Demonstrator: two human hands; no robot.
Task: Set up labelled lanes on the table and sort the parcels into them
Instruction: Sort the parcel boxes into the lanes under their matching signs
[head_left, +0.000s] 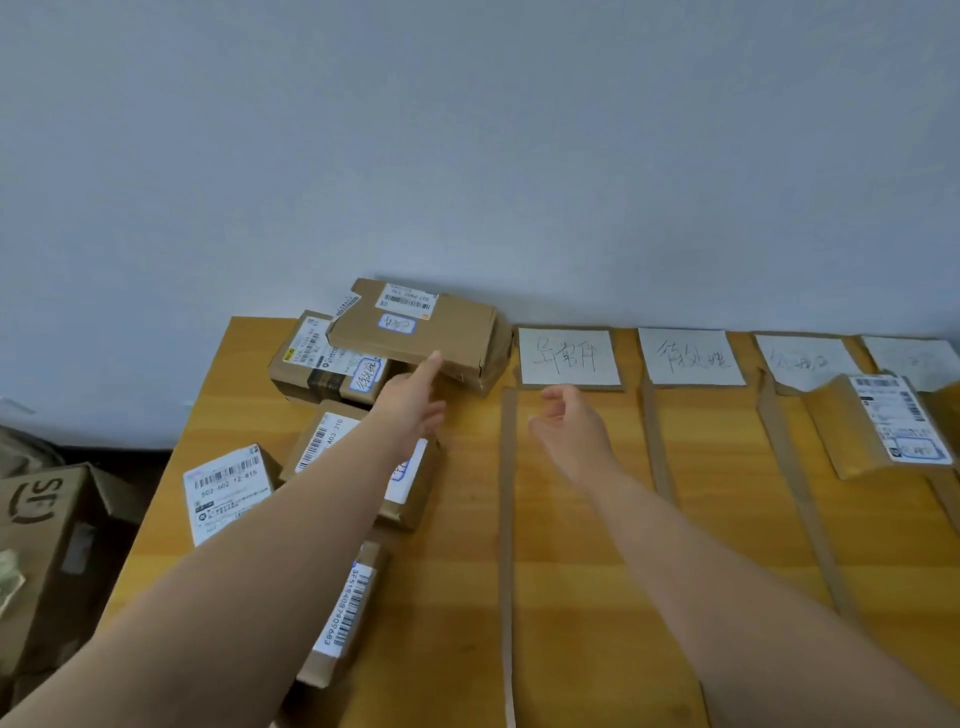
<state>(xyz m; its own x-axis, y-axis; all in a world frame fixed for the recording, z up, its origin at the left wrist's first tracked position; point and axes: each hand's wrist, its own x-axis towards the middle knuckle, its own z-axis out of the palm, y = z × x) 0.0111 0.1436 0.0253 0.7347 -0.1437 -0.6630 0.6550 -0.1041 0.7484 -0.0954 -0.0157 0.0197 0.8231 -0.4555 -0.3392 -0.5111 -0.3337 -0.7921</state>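
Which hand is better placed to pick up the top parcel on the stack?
Probably the left hand: its fingertips already reach the top parcel. The right hand hovers open beside it.

We see a plain pale wall (467, 130) behind the wooden bench (597, 519). On the floor at the left stands a big brown box (47, 540) with black letters "SF" on its side. Its top flap is open. Something pale and crumpled (8, 577) pokes in just beside it, too blurry to tell.
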